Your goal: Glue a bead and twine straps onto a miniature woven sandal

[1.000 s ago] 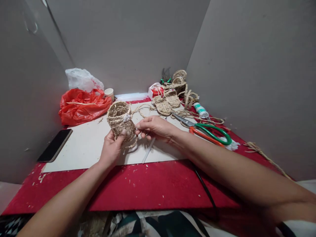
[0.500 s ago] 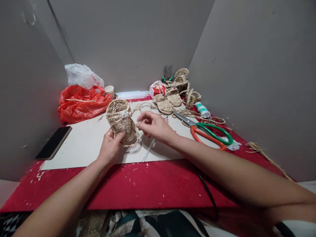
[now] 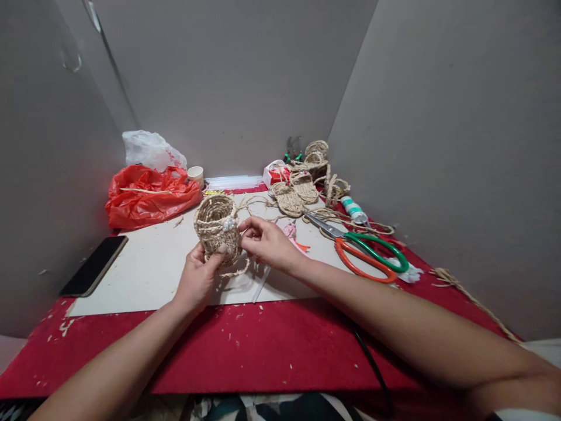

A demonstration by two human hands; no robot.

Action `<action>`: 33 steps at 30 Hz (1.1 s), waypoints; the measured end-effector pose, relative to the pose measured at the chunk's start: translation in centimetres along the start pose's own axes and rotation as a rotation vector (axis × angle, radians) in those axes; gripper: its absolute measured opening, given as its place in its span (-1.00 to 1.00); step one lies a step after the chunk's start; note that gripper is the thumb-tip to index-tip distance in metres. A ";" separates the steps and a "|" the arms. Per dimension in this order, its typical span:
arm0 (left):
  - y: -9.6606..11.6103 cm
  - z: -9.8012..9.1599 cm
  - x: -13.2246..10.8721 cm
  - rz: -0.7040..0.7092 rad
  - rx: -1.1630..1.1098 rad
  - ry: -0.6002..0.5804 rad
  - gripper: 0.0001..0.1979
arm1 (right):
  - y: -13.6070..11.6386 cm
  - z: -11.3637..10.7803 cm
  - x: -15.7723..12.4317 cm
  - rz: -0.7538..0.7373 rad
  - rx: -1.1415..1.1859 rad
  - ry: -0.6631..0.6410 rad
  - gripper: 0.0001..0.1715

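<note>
My left hand (image 3: 198,275) grips a small woven straw basket (image 3: 216,228) from below and holds it upright above the white board (image 3: 149,263). A little white bead flower (image 3: 228,224) sits on the basket's side. My right hand (image 3: 268,241) is closed in a pinch right beside that flower, fingertips against the basket's right wall. A loose braided straw end (image 3: 234,272) hangs from the bottom of the basket.
Large scissors with green and orange handles (image 3: 372,257) lie right of my hands. Woven straw sandals and coils (image 3: 302,184) sit at the back with a glue bottle (image 3: 353,209). A red plastic bag (image 3: 146,196), a paper cup (image 3: 195,173) and a phone (image 3: 94,273) are on the left.
My right hand moved back in from the right and now pinches at the basket beside the bead flower. The left hand keeps holding the basket. The camera tilted slightly.
</note>
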State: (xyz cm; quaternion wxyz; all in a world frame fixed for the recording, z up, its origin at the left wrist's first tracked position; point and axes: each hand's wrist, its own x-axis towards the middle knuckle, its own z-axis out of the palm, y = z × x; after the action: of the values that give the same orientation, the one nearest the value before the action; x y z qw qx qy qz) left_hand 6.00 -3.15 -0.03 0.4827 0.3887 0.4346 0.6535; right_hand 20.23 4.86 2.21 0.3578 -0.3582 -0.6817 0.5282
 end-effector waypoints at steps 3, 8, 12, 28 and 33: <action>0.1 0.1 -0.4 -0.004 0.040 -0.005 -0.66 | 0.2 0.4 -0.2 0.029 0.072 -0.017 -0.69; 0.6 0.6 -0.7 -0.048 0.061 -0.035 -0.61 | 0.6 0.9 -0.2 0.036 0.073 -0.008 -0.74; 1.0 1.0 -0.5 -0.089 0.015 -0.011 -0.50 | 0.7 1.0 -0.2 0.071 -0.001 -0.013 -0.75; 0.5 1.1 -0.6 -0.208 -0.274 -0.018 -0.51 | -0.1 1.5 -2.3 0.090 -0.048 -0.116 -0.56; -0.1 0.7 0.3 -0.202 -0.303 0.021 -0.45 | 0.1 0.8 -2.2 0.324 0.128 -0.147 -0.40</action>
State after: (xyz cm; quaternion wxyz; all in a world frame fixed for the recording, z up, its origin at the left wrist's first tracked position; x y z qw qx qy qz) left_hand 6.64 -2.75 0.11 0.5942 0.2592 0.3731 0.6638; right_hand 20.59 2.54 1.76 0.2391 -0.4004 -0.6044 0.6459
